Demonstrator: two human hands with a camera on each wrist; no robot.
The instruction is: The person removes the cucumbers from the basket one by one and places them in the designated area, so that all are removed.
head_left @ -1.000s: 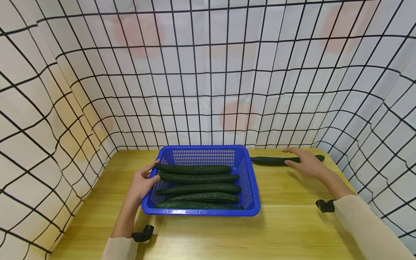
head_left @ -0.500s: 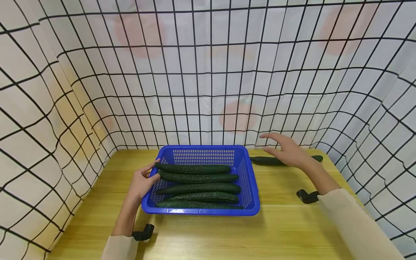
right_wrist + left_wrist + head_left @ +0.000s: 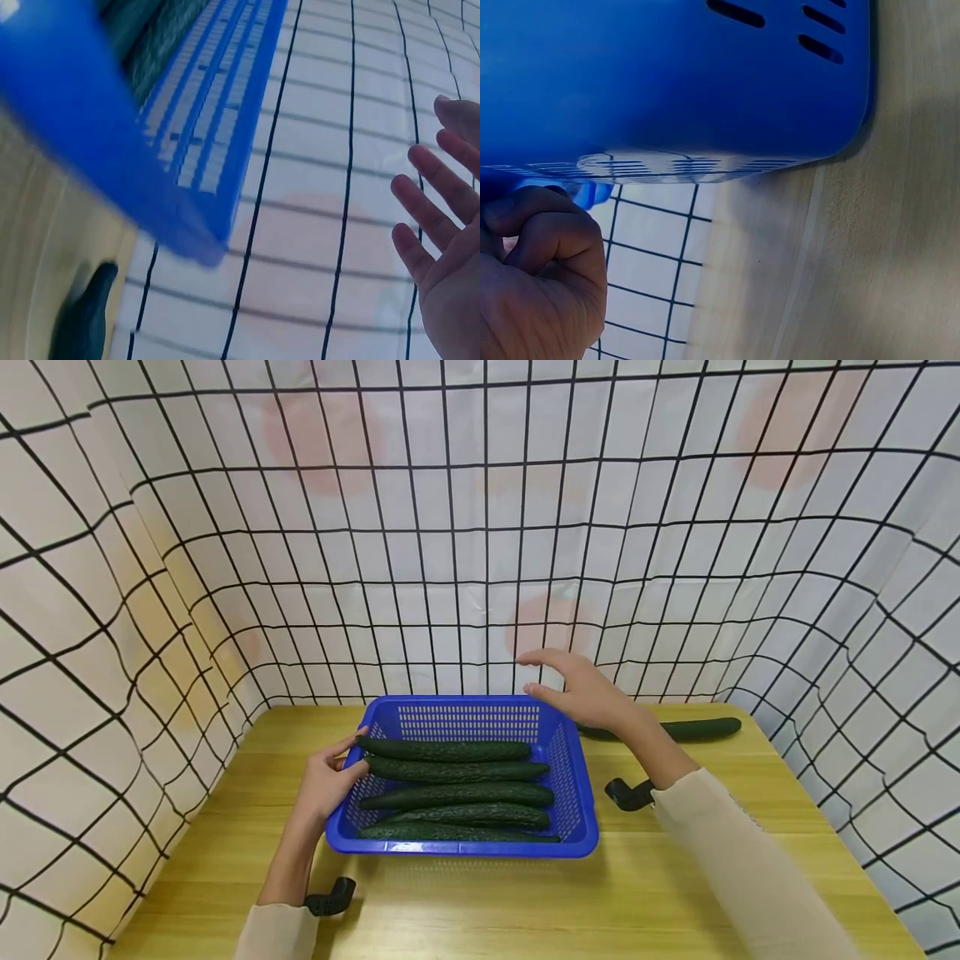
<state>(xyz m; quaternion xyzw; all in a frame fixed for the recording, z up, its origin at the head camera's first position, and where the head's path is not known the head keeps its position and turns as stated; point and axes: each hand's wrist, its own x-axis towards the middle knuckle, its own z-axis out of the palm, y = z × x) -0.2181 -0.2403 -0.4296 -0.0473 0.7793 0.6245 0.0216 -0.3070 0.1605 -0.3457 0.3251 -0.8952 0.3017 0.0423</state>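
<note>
A blue plastic basket (image 3: 465, 850) stands on the table with several dark green cucumbers (image 3: 459, 795) lying side by side in it. My left hand (image 3: 322, 785) grips the basket's left rim; in the left wrist view, curled fingers (image 3: 555, 232) show at the rim. My right hand (image 3: 588, 693), holding nothing, hangs above the basket's back right corner. Its fingers are spread and relaxed in the right wrist view. Another cucumber (image 3: 705, 729) lies on the table to the right of the basket, partly hidden behind the right wrist.
The wooden table (image 3: 480, 910) extends in front of the basket and to both sides. White sheeting with a black wire grid (image 3: 480, 552) surrounds its back and sides. A black wrist camera (image 3: 628, 795) sits at the right cuff, another camera (image 3: 330, 897) at the left.
My right hand has moved left, from the cucumber on the table to over the basket's back right corner, leaving that cucumber where it lay. The left hand and basket have stayed in place.
</note>
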